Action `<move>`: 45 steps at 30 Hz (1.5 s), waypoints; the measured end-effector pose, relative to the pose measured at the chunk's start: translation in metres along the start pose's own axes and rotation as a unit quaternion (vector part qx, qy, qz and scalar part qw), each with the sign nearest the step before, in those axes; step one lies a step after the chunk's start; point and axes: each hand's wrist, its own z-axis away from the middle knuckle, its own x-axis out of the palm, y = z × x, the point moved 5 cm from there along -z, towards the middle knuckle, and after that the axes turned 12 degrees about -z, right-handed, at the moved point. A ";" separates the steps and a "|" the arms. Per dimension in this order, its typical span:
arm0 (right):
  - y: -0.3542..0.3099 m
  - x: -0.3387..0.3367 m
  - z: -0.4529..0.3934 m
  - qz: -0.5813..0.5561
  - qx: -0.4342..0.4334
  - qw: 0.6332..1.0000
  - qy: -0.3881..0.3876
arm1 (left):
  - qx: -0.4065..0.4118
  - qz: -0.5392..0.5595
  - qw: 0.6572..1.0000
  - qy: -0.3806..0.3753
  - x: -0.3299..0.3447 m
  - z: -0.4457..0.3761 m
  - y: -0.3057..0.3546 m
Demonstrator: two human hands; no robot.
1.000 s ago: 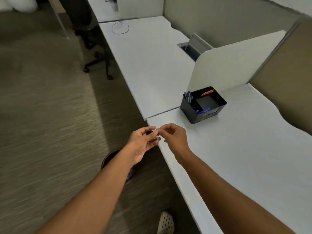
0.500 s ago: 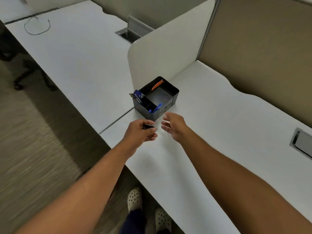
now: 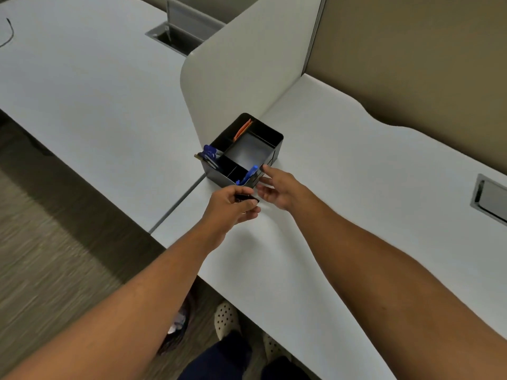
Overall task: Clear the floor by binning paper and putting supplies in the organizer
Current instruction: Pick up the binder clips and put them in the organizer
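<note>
Both hands have closed on the organizer [image 3: 242, 152] standing on the counter [image 3: 356, 187]; left hand [image 3: 230, 204] pinches a small dark clip [image 3: 245, 198] just before it, right hand [image 3: 277, 187] spread, fingertips nearest its front wall

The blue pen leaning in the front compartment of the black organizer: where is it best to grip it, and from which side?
Probably grip the blue pen by its raised upper end, coming from above. It leans with that end above the rim of the black desk organizer, while its lower part is hidden inside. The right hand, fingers extended, is nearest.
</note>
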 end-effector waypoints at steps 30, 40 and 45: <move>0.006 -0.049 0.007 -0.044 -0.072 0.996 -0.002 | -0.011 0.017 1.000 -0.024 0.033 -0.018 -0.004; -0.009 -0.060 0.036 0.127 -0.238 0.956 0.114 | -0.037 0.078 0.996 0.003 0.043 -0.027 -0.006; 0.002 -0.050 0.060 0.231 -0.287 0.929 -0.042 | 0.000 0.031 1.000 0.002 0.048 -0.025 -0.006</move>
